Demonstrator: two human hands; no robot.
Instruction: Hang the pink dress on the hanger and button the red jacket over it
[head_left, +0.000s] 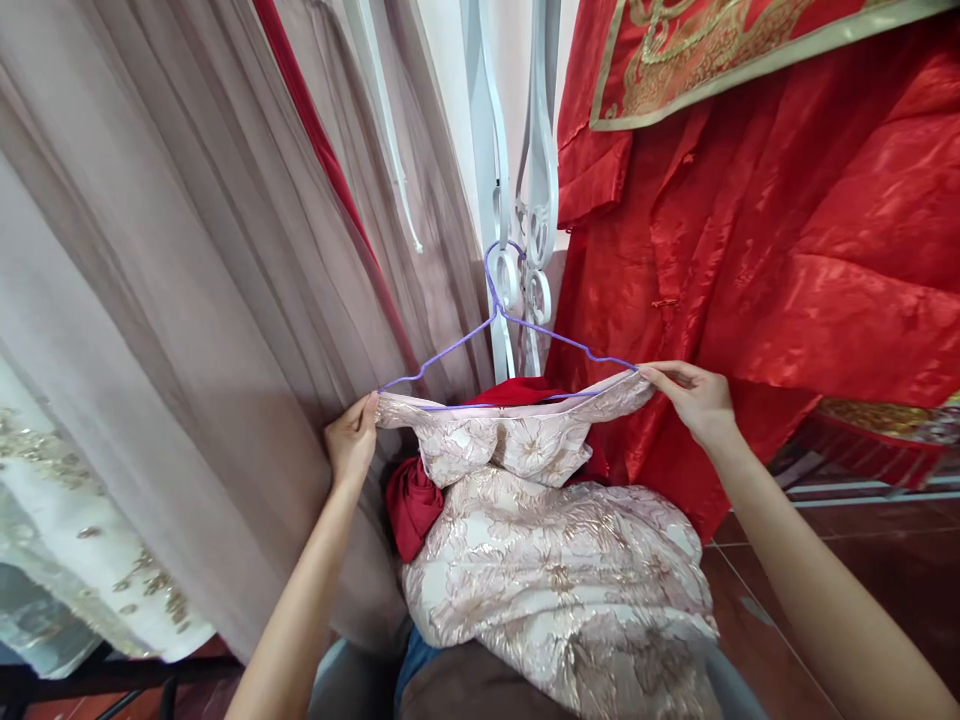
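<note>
A pale pink dress (555, 560) with a shiny gold floral pattern lies spread across my lap, its off-shoulder top facing away from me. Inside the top sits a purple hanger (457, 345), its hook pointing up toward the white metalwork. My left hand (352, 437) pinches the left shoulder band at the hanger's left end. At the opposite end, my right hand (694, 400) grips the right shoulder band between thumb and fingers. Dark red fabric (415, 508) bunches beneath the dress on the left and shows behind its neckline.
Long greyish-pink curtains (187, 250) hang on the left, beside a white garment with gold beading (142, 570). White scrolled metalwork (540, 200) stands straight ahead. Red satin garments (787, 260) with gold embroidery hang at the right, above a red-brown tiled floor (862, 580).
</note>
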